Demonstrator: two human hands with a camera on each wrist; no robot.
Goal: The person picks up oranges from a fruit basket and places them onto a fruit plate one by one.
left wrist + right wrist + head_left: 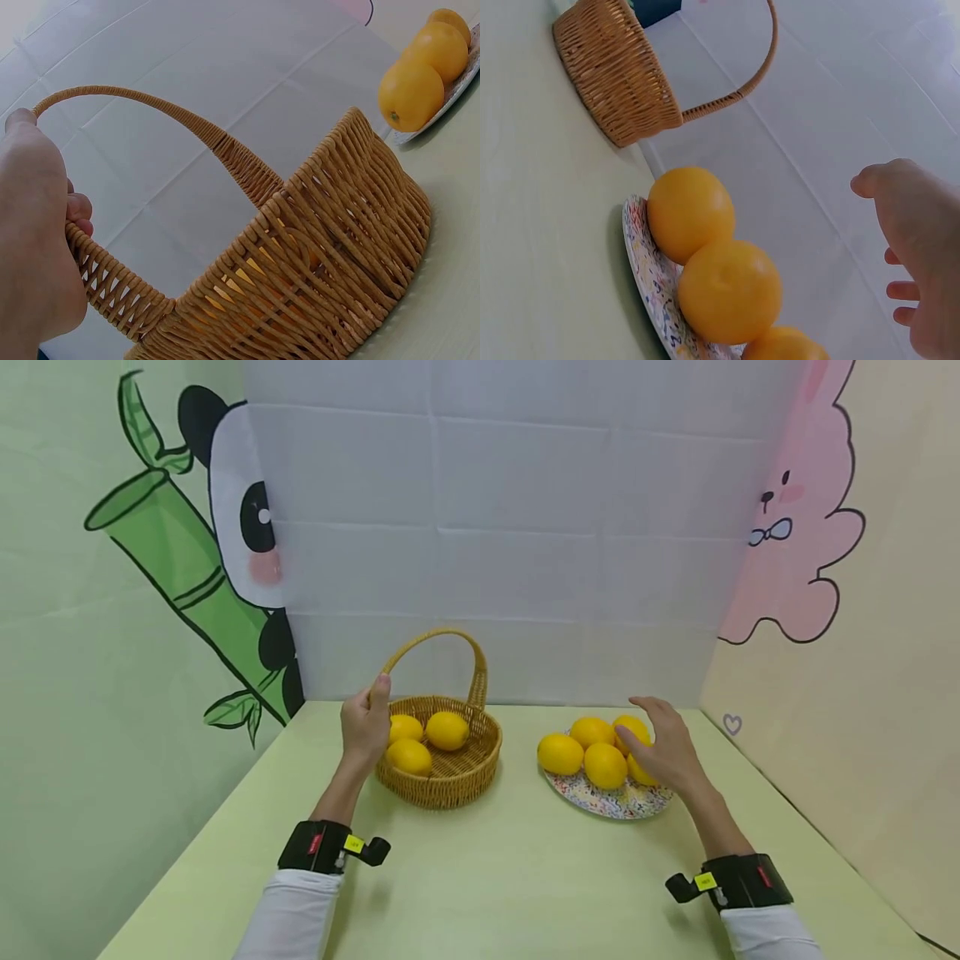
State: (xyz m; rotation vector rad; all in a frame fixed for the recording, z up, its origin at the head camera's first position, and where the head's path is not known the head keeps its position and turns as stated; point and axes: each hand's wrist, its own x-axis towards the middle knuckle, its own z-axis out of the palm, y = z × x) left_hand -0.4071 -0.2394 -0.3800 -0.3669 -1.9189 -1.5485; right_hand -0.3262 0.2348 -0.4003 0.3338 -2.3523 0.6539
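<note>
At the counter's (480,893) far side, the handle (478,685) of a wicker basket (442,792) is gripped by the left hand (365,727), with three citrus fruits (447,731) inside. The right hand (667,747), empty, fingers and thumb parted, is held by piled fruits (605,766) on a patterned plate (607,802).

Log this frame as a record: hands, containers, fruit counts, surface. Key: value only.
left hand: grips the basket handle
right hand: above the plate's right side, thumb and fingers spread, holding nothing
wicker basket: left of the plate, handle up
basket fruit: three yellow fruits visible; more may be hidden
patterned plate: right of the basket, not touching it
plate fruit: five yellow fruits visible, one partly behind the right hand
surface: pale green tabletop
</note>
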